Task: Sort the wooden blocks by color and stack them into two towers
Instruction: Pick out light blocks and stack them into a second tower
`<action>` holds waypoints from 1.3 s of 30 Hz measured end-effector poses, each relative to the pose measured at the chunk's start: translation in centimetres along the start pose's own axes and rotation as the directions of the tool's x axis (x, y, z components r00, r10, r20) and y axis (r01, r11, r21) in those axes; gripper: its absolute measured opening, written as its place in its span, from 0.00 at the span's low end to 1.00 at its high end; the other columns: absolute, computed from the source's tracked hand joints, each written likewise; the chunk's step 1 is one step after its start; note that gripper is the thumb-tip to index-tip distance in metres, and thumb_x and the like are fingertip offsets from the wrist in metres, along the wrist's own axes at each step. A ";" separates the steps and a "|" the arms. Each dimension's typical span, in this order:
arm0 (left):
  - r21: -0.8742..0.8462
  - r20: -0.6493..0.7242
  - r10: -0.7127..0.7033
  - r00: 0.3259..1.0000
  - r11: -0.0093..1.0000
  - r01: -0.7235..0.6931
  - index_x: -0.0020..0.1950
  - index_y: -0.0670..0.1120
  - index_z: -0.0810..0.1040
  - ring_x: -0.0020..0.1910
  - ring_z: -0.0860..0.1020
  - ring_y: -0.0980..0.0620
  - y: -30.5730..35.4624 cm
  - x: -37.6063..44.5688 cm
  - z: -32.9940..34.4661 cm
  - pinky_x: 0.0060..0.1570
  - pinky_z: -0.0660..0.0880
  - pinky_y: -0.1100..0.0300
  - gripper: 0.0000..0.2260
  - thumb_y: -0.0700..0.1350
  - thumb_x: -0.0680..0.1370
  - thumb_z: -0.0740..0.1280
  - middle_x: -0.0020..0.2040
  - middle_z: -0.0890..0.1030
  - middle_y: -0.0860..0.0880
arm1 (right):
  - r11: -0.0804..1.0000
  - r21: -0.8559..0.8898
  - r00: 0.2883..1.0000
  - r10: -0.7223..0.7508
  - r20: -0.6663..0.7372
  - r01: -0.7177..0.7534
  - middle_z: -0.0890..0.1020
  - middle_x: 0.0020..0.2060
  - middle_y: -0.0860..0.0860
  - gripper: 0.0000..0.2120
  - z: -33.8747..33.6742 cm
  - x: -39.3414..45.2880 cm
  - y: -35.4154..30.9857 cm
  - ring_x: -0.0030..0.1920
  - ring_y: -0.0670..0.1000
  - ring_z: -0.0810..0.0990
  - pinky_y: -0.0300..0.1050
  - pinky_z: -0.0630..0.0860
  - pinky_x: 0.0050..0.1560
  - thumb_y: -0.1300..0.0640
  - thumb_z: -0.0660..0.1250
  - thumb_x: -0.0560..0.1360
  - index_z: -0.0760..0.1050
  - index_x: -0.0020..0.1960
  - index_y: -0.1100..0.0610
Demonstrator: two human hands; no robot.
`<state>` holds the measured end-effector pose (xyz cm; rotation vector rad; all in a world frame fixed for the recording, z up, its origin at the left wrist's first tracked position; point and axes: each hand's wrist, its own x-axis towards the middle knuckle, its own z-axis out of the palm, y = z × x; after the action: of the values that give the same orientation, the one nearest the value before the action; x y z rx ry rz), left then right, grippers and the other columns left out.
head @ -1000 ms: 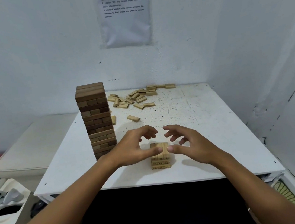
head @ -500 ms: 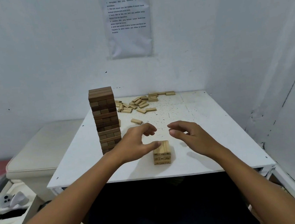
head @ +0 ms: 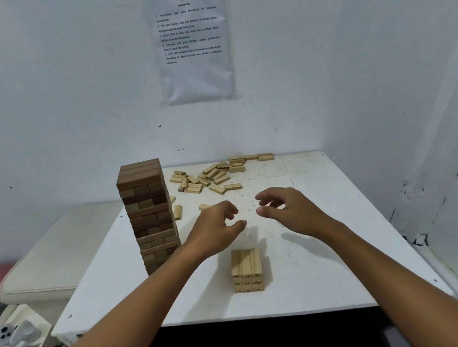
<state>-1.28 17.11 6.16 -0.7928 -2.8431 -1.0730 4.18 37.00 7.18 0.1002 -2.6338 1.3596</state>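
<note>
Both hands, left hand [head: 217, 227] and right hand [head: 289, 212], hover loosely curled beyond the light stack [head: 246, 269].

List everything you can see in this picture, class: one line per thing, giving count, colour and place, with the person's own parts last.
dark block tower: one, brown, tall, left part of the table
light block tower: one, pale wood, short, near the front edge
loose blocks: a scattered pile, pale wood, far end of the table
table: one, white, speckled, in the corner
printed sheet: one, white, on the back wall
cushioned bench: one, cream, left of the table
controller: one, white, in a box at lower left
left hand: empty, fingers loosely curled, above the table
right hand: empty, fingers loosely curled, above the table
</note>
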 end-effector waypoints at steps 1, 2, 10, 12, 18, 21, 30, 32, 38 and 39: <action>0.020 -0.010 -0.029 1.000 0.999 0.029 0.61 0.47 0.76 0.54 0.76 0.54 -0.2 1.3 0.5 0.52 0.75 0.57 0.16 0.52 0.76 0.70 0.55 0.79 0.51 | 1.000 0.005 1.000 0.010 0.005 -0.010 0.81 0.52 0.46 0.13 -0.2 1.2 0.7 0.52 0.45 0.79 0.38 0.75 0.49 0.51 0.70 0.76 0.78 0.60 0.50; 0.040 -0.023 -0.056 0.998 0.998 0.057 0.61 0.48 0.76 0.54 0.76 0.53 -0.4 2.3 0.8 0.54 0.75 0.55 0.16 0.52 0.76 0.70 0.56 0.79 0.50 | 1.000 0.004 1.000 0.018 0.011 -0.018 0.81 0.52 0.46 0.13 -0.2 2.1 1.3 0.52 0.45 0.79 0.39 0.75 0.49 0.51 0.70 0.76 0.78 0.60 0.50; 0.317 -0.121 -0.217 0.969 0.916 0.245 0.68 0.49 0.71 0.66 0.68 0.46 -3.0 9.1 3.7 0.62 0.66 0.48 0.22 0.55 0.76 0.66 0.65 0.76 0.49 | 0.998 0.000 0.996 0.055 0.063 -0.055 0.81 0.54 0.49 0.13 0.6 9.8 5.9 0.49 0.47 0.80 0.33 0.73 0.44 0.54 0.69 0.76 0.78 0.60 0.54; 0.373 -0.120 -0.260 0.958 0.883 0.286 0.72 0.48 0.68 0.69 0.65 0.46 -3.5 10.4 4.3 0.64 0.63 0.46 0.25 0.55 0.77 0.65 0.69 0.73 0.48 | 0.999 -0.023 0.997 0.045 0.069 -0.044 0.80 0.55 0.50 0.13 1.2 11.9 6.7 0.49 0.47 0.79 0.34 0.73 0.45 0.56 0.68 0.77 0.78 0.61 0.55; 0.480 -0.100 -0.322 0.941 0.813 0.329 0.77 0.48 0.55 0.77 0.51 0.44 -4.8 13.1 5.5 0.69 0.54 0.40 0.29 0.55 0.79 0.59 0.79 0.53 0.48 | 0.967 -0.247 0.996 -0.050 0.070 0.066 0.77 0.64 0.51 0.16 4.0 17.0 8.2 0.64 0.52 0.73 0.48 0.71 0.63 0.61 0.62 0.78 0.75 0.66 0.55; 0.498 -0.067 -0.327 0.943 0.808 0.316 0.77 0.47 0.55 0.77 0.50 0.44 -5.5 14.0 5.7 0.67 0.53 0.38 0.26 0.53 0.80 0.56 0.79 0.53 0.48 | 0.913 -0.390 0.990 -0.082 0.115 0.121 0.72 0.70 0.51 0.22 5.2 18.3 8.6 0.68 0.56 0.68 0.55 0.68 0.66 0.62 0.59 0.78 0.70 0.72 0.52; 0.436 -0.132 -0.238 0.962 0.858 0.272 0.57 0.47 0.75 0.72 0.62 0.45 -5.6 14.7 6.0 0.67 0.53 0.40 0.09 0.48 0.79 0.62 0.71 0.68 0.47 | 0.797 -0.598 0.995 -0.100 0.011 0.087 0.82 0.56 0.51 0.13 5.3 17.2 9.7 0.59 0.55 0.73 0.50 0.70 0.56 0.52 0.61 0.80 0.78 0.61 0.54; 0.427 -0.087 -0.254 0.963 0.864 0.267 0.54 0.48 0.76 0.73 0.61 0.44 -5.4 14.9 5.7 0.68 0.52 0.38 0.07 0.48 0.78 0.64 0.69 0.71 0.47 | 0.806 -0.589 0.996 -0.091 -0.022 0.061 0.82 0.49 0.52 0.10 4.4 16.1 9.9 0.53 0.54 0.74 0.49 0.70 0.51 0.54 0.62 0.80 0.79 0.55 0.56; 0.323 -0.100 -0.216 0.971 0.916 0.237 0.50 0.49 0.77 0.54 0.75 0.48 -4.0 14.0 5.2 0.61 0.57 0.45 0.04 0.45 0.78 0.63 0.46 0.80 0.50 | 0.846 -0.532 0.999 -0.050 -0.009 0.038 0.81 0.55 0.54 0.14 1.8 12.5 10.2 0.55 0.54 0.77 0.48 0.75 0.54 0.59 0.63 0.79 0.74 0.64 0.55; 0.302 -0.105 -0.206 0.973 0.926 0.228 0.52 0.49 0.77 0.53 0.75 0.48 -3.8 13.8 5.3 0.60 0.58 0.46 0.06 0.46 0.77 0.63 0.48 0.80 0.50 | 0.857 -0.514 0.999 -0.032 0.004 0.030 0.79 0.58 0.54 0.17 1.5 12.0 10.1 0.57 0.55 0.77 0.48 0.75 0.55 0.59 0.63 0.79 0.71 0.68 0.55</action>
<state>-14.11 24.25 2.17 -0.4156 -2.9802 -0.6183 -9.22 41.87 0.41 0.0652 -2.8724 0.5990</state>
